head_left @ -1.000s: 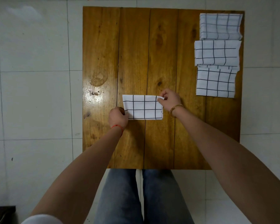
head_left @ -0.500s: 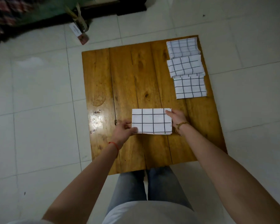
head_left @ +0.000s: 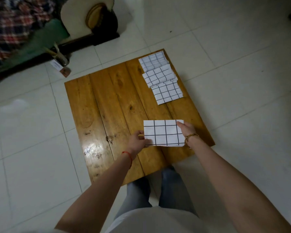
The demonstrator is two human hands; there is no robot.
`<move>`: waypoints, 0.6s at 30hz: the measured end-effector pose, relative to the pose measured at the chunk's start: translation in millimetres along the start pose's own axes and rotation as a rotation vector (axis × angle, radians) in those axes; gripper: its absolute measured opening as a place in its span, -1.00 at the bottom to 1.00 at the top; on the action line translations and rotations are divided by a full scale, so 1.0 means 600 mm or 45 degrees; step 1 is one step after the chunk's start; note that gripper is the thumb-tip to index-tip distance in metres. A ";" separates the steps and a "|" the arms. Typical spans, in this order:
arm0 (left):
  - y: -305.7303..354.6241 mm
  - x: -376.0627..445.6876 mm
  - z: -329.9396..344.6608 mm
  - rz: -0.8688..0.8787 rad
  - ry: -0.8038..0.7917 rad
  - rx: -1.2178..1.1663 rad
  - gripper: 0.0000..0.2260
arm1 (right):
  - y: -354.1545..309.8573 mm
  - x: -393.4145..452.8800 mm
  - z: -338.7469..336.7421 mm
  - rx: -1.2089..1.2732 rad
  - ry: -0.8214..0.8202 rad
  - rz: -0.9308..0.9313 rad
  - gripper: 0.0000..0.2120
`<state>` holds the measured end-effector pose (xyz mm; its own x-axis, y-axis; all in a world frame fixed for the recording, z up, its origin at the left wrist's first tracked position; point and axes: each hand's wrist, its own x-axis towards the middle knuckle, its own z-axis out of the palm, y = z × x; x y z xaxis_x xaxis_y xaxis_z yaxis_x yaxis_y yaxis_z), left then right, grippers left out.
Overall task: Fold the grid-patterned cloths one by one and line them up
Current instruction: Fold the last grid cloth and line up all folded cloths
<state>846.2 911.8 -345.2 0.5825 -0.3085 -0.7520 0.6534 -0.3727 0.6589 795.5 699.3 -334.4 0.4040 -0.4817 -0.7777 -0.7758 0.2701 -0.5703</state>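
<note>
A folded white cloth with a black grid (head_left: 164,132) is held flat just above the near right part of the wooden table (head_left: 107,115). My left hand (head_left: 139,140) pinches its left edge near the lower corner. My right hand (head_left: 186,128) grips its right edge, fingers over the top right corner. Three folded grid cloths lie in a row along the table's far right edge: the farthest cloth (head_left: 153,61), the middle cloth (head_left: 159,76) and the nearest cloth (head_left: 168,93), each slightly overlapping its neighbour.
The table stands on a white tiled floor (head_left: 32,132). Beyond its far left corner are a small container with sticks (head_left: 60,59), dark furniture (head_left: 91,37) and a plaid fabric (head_left: 12,26). My legs are at the table's near edge.
Both hands have lifted the folded cloth and carried it to the right, toward the row. The camera has pulled back and tilted, so more floor shows.
</note>
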 end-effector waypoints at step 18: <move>0.072 0.157 0.257 -0.017 0.407 -0.003 -0.72 | -0.140 0.259 -0.166 -0.358 -0.120 -0.100 -0.82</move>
<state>854.9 731.6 -389.9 0.6958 -0.0130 -0.7182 0.6630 -0.3730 0.6491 874.8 518.7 -380.8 0.5006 -0.4093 -0.7628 -0.8390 -0.0126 -0.5439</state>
